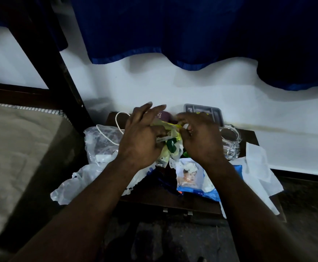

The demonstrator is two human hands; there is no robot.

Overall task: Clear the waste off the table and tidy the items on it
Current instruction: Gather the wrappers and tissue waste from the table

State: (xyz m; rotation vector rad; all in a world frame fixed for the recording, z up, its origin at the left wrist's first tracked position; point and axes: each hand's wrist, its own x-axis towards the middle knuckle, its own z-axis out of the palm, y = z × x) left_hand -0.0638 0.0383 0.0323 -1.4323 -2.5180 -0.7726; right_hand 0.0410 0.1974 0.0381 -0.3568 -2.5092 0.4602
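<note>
Yellow-green crumpled plastic wrapper (170,138) is pinched between left hand (141,140) and right hand (199,137), fingers closed on it, above the table's (173,202) middle.

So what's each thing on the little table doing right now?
Yellow-green wrapper: crumpled, held between both hands.
Left hand: gripping the wrapper.
Right hand: gripping the wrapper.
Clear plastic bag: lying open, crumpled.
White cable: looped, loose.
Glass jar: on its side.
Blue packet: lying flat.
</note>
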